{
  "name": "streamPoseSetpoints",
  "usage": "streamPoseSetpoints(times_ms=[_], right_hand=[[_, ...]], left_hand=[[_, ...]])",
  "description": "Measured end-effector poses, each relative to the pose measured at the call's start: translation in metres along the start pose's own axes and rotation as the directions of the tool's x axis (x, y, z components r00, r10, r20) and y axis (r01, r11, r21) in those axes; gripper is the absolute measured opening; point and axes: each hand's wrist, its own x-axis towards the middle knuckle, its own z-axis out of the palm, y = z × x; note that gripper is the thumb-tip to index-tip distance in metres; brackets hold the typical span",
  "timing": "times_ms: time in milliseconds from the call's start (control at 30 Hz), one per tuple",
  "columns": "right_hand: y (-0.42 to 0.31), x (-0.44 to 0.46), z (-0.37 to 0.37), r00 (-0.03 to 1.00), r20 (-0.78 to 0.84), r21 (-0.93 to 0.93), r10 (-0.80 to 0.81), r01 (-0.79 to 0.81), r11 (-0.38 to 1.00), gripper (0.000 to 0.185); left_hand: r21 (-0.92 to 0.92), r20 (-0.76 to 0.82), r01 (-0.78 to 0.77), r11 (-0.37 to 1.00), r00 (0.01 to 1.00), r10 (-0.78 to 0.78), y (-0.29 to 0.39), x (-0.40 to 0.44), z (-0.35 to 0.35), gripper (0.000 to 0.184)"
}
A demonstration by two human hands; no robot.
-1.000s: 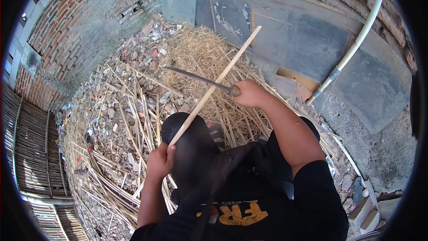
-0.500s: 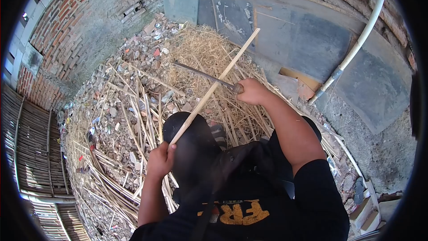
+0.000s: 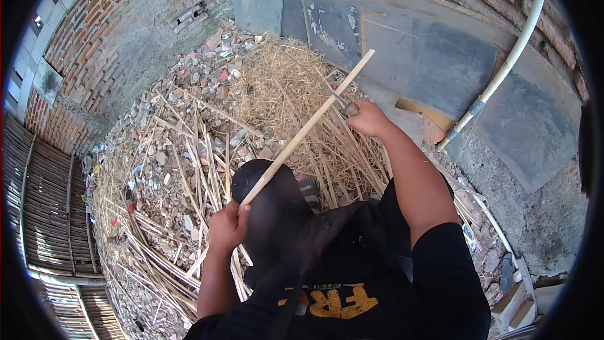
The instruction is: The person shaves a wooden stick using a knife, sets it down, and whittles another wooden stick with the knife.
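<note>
A long pale bamboo strip [image 3: 301,133] slants up and away from me across my lap. Its near end is closed in my left hand [image 3: 228,228], with the thumb laid along it. My right hand [image 3: 369,119] grips the short handle of a long-bladed knife [image 3: 333,92]. The thin dark blade points up and left, crossing the strip near its far end. Below the crossing lies a pile of curly shavings [image 3: 277,79]. Dark cloth covers my knee [image 3: 267,182] under the near part of the strip.
Split bamboo strips [image 3: 157,245] lie in heaps on the rubble ground [image 3: 160,164] to the left. Grey panels [image 3: 434,50] lean at the back right beside a white pipe [image 3: 513,53]. A brick wall [image 3: 126,44] rises at the back left, and a bamboo slat screen [image 3: 47,201] stands left.
My right hand has moved slightly right and up with the knife, whose blade now crosses nearer the strip's far end and points more steeply upward. The strip's far end has shifted slightly right and down.
</note>
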Motion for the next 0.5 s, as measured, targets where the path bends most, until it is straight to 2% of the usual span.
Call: streamPoseSetpoints(times_ms=[33, 67, 167, 267, 400, 500], right_hand=[[0.007, 0.002, 0.0, 0.999, -0.031, 0.022, 0.036, -0.035, 0.999, 0.04], [0.014, 0.002, 0.004, 0.997, -0.077, -0.03, -0.016, 0.014, 0.999, 0.045], [0.002, -0.01, 0.005, 0.997, -0.046, -0.058, -0.059, 0.056, 0.997, 0.038], [-0.032, -0.031, 0.008, 0.988, 0.095, -0.139, -0.12, 0.132, 0.981, 0.038], [-0.07, -0.054, 0.017, 0.926, 0.261, -0.321, -0.272, 0.349, 0.88, 0.029], [-0.055, -0.038, 0.018, 0.932, 0.253, -0.179, -0.258, 0.307, 0.935, 0.023]], left_hand=[[0.017, 0.005, -0.009, 1.0, 1.0, 0.009, -0.001, 0.0, -0.003, 0.043], [0.042, 0.025, 0.005, 0.999, 1.0, -0.006, -0.001, 0.001, -0.004, 0.043], [0.035, 0.036, -0.008, 0.999, 0.999, 0.007, 0.006, 0.003, -0.007, 0.044], [0.035, 0.049, 0.017, 0.999, 0.999, -0.019, 0.012, 0.004, -0.005, 0.044], [-0.014, 0.067, -0.004, 1.0, 0.998, 0.005, 0.006, 0.006, -0.005, 0.046], [-0.055, 0.08, 0.01, 0.998, 0.997, -0.005, -0.002, 0.004, -0.006, 0.047]])
